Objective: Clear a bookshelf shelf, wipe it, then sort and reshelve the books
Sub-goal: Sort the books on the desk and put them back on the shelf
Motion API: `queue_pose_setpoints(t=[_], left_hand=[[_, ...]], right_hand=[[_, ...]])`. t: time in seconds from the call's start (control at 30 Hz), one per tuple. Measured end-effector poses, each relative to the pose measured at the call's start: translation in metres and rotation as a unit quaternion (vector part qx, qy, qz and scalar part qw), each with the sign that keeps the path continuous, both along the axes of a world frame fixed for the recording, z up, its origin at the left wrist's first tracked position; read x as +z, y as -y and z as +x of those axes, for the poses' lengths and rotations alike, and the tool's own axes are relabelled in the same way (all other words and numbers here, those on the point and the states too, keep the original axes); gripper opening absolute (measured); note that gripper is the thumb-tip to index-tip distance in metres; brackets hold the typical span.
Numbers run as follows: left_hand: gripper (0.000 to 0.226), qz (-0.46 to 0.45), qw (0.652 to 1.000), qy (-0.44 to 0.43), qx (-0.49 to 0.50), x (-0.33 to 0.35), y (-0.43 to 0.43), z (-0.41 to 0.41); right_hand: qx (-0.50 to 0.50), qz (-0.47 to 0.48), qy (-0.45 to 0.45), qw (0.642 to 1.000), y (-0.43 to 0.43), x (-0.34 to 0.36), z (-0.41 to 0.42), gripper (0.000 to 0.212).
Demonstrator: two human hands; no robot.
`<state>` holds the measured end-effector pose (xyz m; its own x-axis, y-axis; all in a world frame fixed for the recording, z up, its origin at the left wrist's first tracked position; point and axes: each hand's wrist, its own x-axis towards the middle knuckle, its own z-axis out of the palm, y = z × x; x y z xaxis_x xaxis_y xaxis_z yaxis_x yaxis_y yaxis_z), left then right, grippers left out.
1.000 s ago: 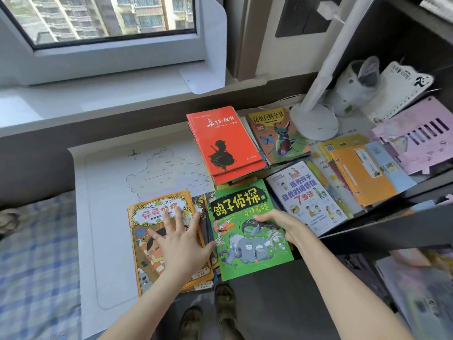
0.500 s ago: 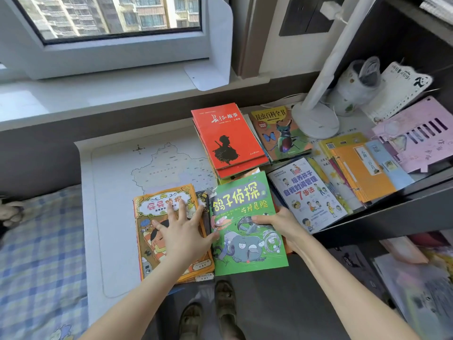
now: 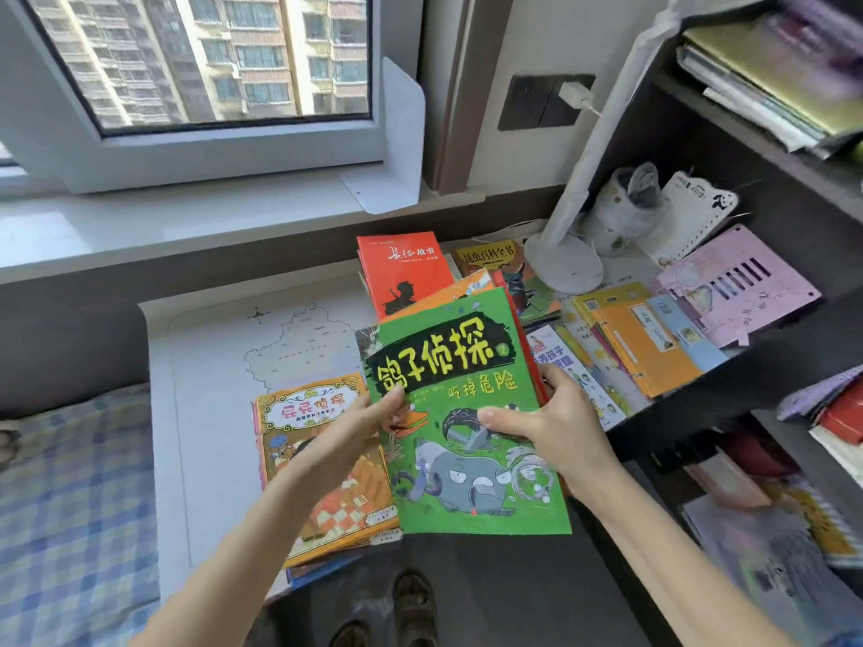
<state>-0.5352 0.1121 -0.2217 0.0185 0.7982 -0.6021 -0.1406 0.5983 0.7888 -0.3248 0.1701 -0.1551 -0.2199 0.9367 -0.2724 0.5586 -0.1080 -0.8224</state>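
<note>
Home, child's bedroom-study corner. Window (image 3: 210,63) looks onto high-rise flats; wide white sill (image 3: 187,221) below. Plaid bedding (image 3: 70,506) at left edge. Map mat (image 3: 224,366) as worktop, strewn with kids' books (image 3: 476,497) in cartoon covers. White lamp (image 3: 562,268) behind them. Plug (image 3: 573,93) in wall socket (image 3: 527,102). Dark shelves (image 3: 691,147) at right, stuffed with papers (image 3: 770,77).

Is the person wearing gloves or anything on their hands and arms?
No gloves. Both the left hand and the right hand are bare, with no rings, watch or bracelets showing. The left forearm and right forearm are bare too, without sleeves.
</note>
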Motion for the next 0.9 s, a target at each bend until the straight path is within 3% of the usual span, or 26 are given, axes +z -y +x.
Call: queue_pose_setpoints(t=[0.03,0.07,0.1,0.17,0.3,0.4,0.5,0.7,0.8,0.9], left_hand=[[0.073,0.005,0.997,0.075,0.015,0.008,0.000,-0.003],[0.069,0.022,0.992,0.124,0.026,0.012,-0.001,-0.008],[0.080,0.053,0.988,0.142,0.030,0.016,-0.002,-0.012],[0.105,0.125,0.984,0.117,0.056,0.030,-0.006,-0.019],[0.065,0.245,0.957,0.046,0.146,0.066,-0.020,-0.034],[0.055,0.307,0.930,0.015,0.201,0.089,-0.017,-0.050],[0.061,0.342,0.919,-0.024,0.197,0.091,0.004,-0.067],[0.080,0.307,0.938,-0.049,0.151,0.050,0.050,-0.086],[0.083,0.258,0.955,-0.048,0.136,0.027,0.070,-0.088],[0.112,0.242,0.966,-0.065,0.068,0.018,0.082,-0.087]], right_hand=[[0.004,-0.008,-0.033,0.999,-0.001,0.008,-0.001,0.072],[0.011,-0.015,-0.066,0.998,-0.002,0.017,-0.003,0.063],[0.017,-0.019,-0.097,0.995,-0.004,0.028,-0.005,0.056],[0.026,-0.020,-0.155,0.987,-0.010,0.045,-0.011,0.052],[0.023,0.000,-0.206,0.978,-0.024,0.054,-0.034,0.055],[0.041,0.017,-0.242,0.969,-0.029,0.049,-0.057,0.064],[0.059,-0.009,-0.244,0.968,-0.021,0.027,-0.075,0.067],[0.071,-0.089,-0.218,0.969,0.009,-0.045,-0.091,0.055],[0.135,-0.126,-0.183,0.966,0.021,-0.072,-0.089,0.070],[0.193,-0.146,-0.151,0.959,0.024,-0.076,-0.078,0.086]])
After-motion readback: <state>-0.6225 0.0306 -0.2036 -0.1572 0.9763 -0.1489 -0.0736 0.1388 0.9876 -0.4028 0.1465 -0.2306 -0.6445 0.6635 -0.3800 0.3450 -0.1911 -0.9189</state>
